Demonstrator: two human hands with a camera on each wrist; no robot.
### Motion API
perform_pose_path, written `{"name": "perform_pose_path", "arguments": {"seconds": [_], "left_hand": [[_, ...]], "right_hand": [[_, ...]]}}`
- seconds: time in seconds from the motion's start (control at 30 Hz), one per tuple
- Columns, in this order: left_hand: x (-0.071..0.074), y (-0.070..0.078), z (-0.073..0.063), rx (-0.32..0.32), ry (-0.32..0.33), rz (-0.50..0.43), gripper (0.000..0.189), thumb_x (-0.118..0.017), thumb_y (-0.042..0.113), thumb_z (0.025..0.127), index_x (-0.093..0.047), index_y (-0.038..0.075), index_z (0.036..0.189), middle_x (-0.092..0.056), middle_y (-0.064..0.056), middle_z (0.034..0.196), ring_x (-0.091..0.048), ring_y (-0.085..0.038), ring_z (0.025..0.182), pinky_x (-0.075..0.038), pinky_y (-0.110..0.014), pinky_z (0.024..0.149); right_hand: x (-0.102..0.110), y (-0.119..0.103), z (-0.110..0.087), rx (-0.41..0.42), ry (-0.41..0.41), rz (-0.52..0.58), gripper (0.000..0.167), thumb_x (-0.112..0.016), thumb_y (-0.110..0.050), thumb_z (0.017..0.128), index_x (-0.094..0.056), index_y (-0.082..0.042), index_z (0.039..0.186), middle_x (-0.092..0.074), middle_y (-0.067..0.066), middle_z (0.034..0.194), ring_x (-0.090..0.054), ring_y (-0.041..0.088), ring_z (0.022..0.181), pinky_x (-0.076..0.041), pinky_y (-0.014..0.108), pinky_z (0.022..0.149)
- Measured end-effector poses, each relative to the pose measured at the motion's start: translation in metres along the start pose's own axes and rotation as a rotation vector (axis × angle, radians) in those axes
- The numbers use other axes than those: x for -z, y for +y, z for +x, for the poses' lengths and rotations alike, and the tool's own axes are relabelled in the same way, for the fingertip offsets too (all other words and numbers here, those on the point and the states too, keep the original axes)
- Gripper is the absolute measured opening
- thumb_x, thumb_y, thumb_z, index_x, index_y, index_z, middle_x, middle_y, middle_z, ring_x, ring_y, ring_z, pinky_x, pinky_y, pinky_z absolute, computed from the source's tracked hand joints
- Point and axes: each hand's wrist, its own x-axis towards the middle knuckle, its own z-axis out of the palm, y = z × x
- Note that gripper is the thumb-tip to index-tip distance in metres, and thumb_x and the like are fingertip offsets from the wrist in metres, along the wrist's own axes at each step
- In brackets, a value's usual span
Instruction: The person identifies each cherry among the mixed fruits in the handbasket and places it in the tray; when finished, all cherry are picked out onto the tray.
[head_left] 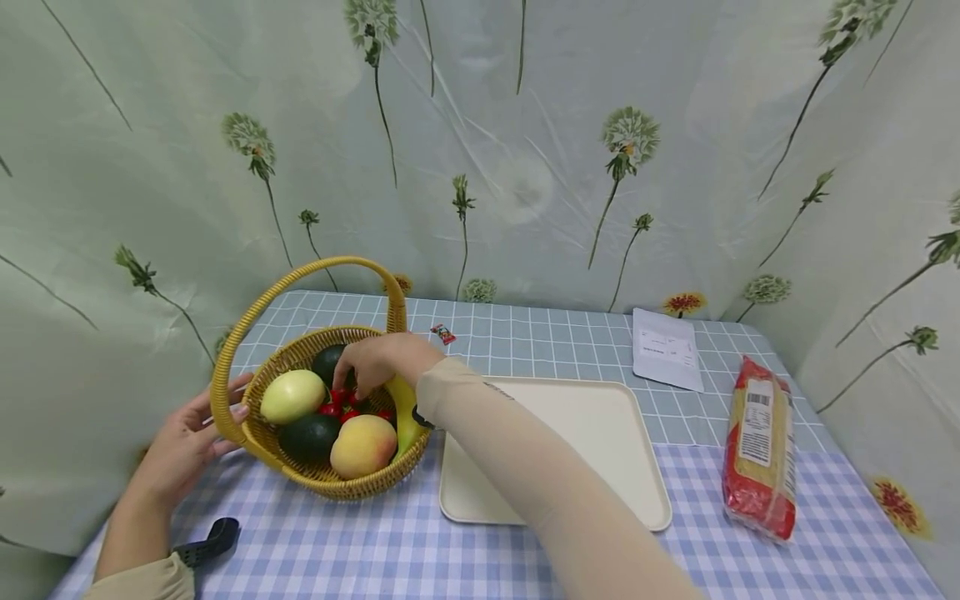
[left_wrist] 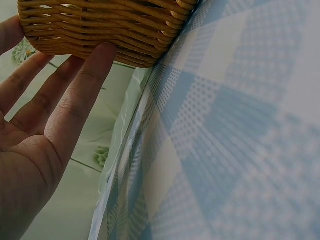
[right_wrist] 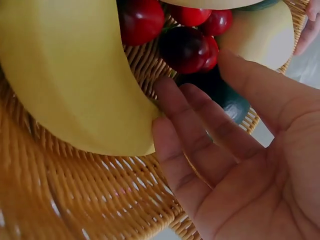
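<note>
A wicker basket (head_left: 352, 487) with a tall arched handle holds several fruits. Into it reaches my right hand (head_left: 382, 360), its fingertips right at a cluster of small glossy red fruits (head_left: 347, 410). In the right wrist view the thumb and fingers of the right hand (right_wrist: 240, 150) stand apart, just short of the red fruits (right_wrist: 185, 47), with a banana (right_wrist: 75, 85) alongside. My left hand (head_left: 183, 442) touches the basket's left side with extended fingers; from the left wrist, the fingertips of the left hand (left_wrist: 55, 110) meet the basket's woven wall (left_wrist: 100, 30).
A peach (head_left: 363, 447), a pale yellow-green fruit (head_left: 292, 397) and dark green fruits (head_left: 309, 438) share the basket. Right of it lies a cream tray (head_left: 592, 442), partly under my right forearm. Farther out are a small red packet (head_left: 443, 334), a white pouch (head_left: 666, 350) and a red-and-yellow bag (head_left: 759, 450).
</note>
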Motion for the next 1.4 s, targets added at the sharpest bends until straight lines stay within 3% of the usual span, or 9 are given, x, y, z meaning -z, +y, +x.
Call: {"name": "perform_pose_path", "arguments": {"seconds": [0.23,0.43,0.63,0.83,1.17,1.4], "left_hand": [[-0.001,0.000,-0.001,0.018,0.007,0.015,0.055,-0.053,-0.001,0.110,-0.048,0.015,0.163,-0.066,0.023,0.135,-0.070,0.002,0.113,-0.064,-0.024,0.082],[0.000,0.001,-0.001,0.015,0.006,0.016,0.055,-0.053,-0.001,0.110,-0.048,0.014,0.163,-0.065,0.023,0.135,-0.071,0.002,0.113,-0.064,-0.024,0.082],[0.000,0.001,-0.001,0.004,0.001,0.010,0.055,-0.053,-0.002,0.110,-0.049,0.014,0.162,-0.066,0.022,0.135,-0.071,0.001,0.113,-0.064,-0.025,0.082],[-0.001,0.001,-0.001,0.004,0.006,0.009,0.055,-0.053,-0.003,0.109,-0.050,0.014,0.161,-0.067,0.021,0.134,-0.071,0.001,0.111,-0.065,-0.025,0.081],[-0.001,0.004,0.000,0.012,0.026,0.043,0.054,-0.055,0.000,0.110,-0.050,0.015,0.162,-0.066,0.023,0.133,-0.071,0.002,0.110,-0.064,-0.024,0.081],[-0.001,0.004,-0.002,0.010,0.022,0.052,0.054,-0.055,0.000,0.110,-0.050,0.016,0.162,-0.066,0.025,0.132,-0.072,0.002,0.109,-0.064,-0.024,0.080]], "right_hand": [[-0.001,-0.007,-0.002,-0.037,-0.027,-0.003,0.035,-0.070,-0.018,0.104,-0.073,-0.035,0.135,-0.064,-0.017,0.134,-0.051,0.002,0.114,-0.048,0.019,0.093],[-0.003,-0.010,-0.004,-0.083,-0.066,0.063,0.027,-0.074,-0.012,0.100,-0.075,-0.023,0.125,-0.070,-0.010,0.112,-0.063,0.005,0.096,-0.056,0.019,0.080],[-0.003,-0.012,-0.008,-0.132,-0.070,-0.015,0.026,-0.078,-0.010,0.095,-0.078,-0.026,0.116,-0.068,-0.013,0.109,-0.058,0.009,0.096,-0.055,0.022,0.072],[-0.004,-0.012,-0.008,-0.135,-0.084,-0.013,0.023,-0.084,-0.008,0.091,-0.079,-0.024,0.107,-0.070,-0.010,0.104,-0.060,0.010,0.095,-0.058,0.022,0.072],[-0.005,-0.013,-0.004,-0.098,-0.102,-0.009,0.020,-0.084,-0.014,0.092,-0.076,-0.019,0.110,-0.074,-0.007,0.098,-0.067,0.007,0.086,-0.058,0.020,0.072],[-0.007,-0.009,-0.011,-0.084,-0.055,0.019,0.012,-0.083,-0.020,0.094,-0.074,-0.023,0.102,-0.073,-0.009,0.095,-0.070,0.008,0.091,-0.058,0.021,0.073]]}}
